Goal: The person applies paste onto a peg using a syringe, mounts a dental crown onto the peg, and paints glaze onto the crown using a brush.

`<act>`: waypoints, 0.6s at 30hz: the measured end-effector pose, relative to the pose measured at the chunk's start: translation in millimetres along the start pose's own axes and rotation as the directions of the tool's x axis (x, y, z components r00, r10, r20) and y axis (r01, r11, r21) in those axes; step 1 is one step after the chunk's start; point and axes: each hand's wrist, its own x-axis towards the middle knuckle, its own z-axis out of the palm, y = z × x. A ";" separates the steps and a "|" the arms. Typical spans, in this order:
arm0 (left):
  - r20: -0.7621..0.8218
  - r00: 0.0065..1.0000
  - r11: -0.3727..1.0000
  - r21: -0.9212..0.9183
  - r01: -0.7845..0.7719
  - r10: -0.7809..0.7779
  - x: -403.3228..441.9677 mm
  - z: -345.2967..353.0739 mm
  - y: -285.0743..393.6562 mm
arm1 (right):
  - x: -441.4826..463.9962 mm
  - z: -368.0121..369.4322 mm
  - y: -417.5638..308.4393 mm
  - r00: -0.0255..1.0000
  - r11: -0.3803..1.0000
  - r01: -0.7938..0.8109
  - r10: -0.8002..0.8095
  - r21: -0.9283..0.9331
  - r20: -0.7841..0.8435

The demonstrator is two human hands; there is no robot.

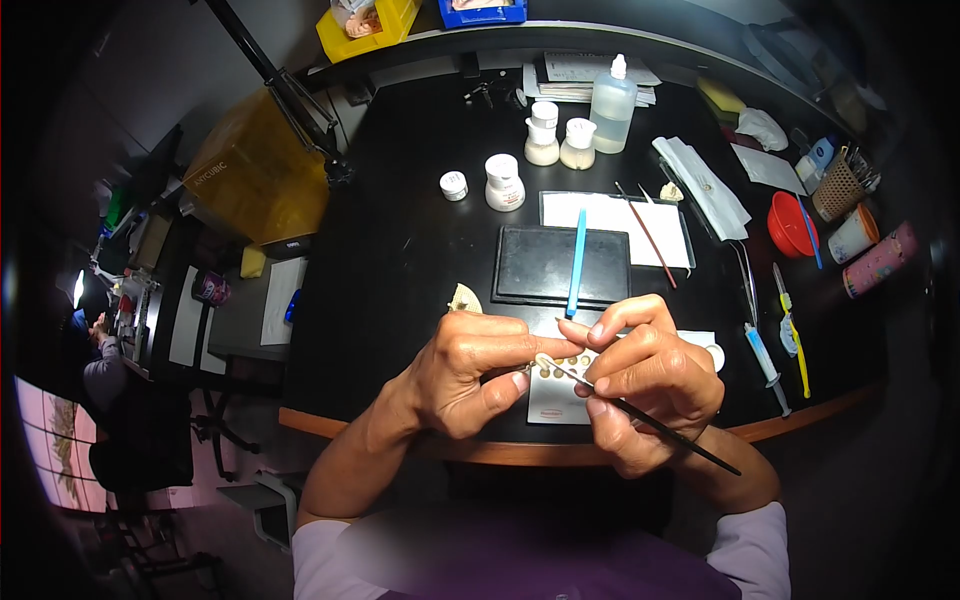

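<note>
My left hand (pixel 465 365) is closed in a pinch, with a small whitish tooth-like piece (pixel 543 361) at its fingertips. In my right hand (pixel 650 385) is a thin brush with a dark handle (pixel 690 449). Its tip points left and meets or nearly meets the piece; the exact contact is too small to tell. Below both hands lies a light card with several round spots (pixel 556 412), partly hidden by the fingers. A cream plaster-like model (pixel 464 298) sits just beyond my left hand. Ahead, a blue stick (pixel 577 262) rests across a flat black case (pixel 515 265).
White-lidded jars (pixel 505 185) and a clear bottle (pixel 613 105) stand at the back. A thin reddish brush (pixel 652 238) lies over a white sheet (pixel 600 212). Rightward are a syringe (pixel 765 362), a red bowl (pixel 790 225) and a pink cylinder (pixel 880 260). Another person (pixel 100 360) sits far left.
</note>
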 end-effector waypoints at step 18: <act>0.009 1.000 0.999 0.045 -0.004 0.004 1.7 -2.1 3.5 | -0.6 -4.8 -0.6 0.994 1.000 0.003 -0.006 0.029 0.109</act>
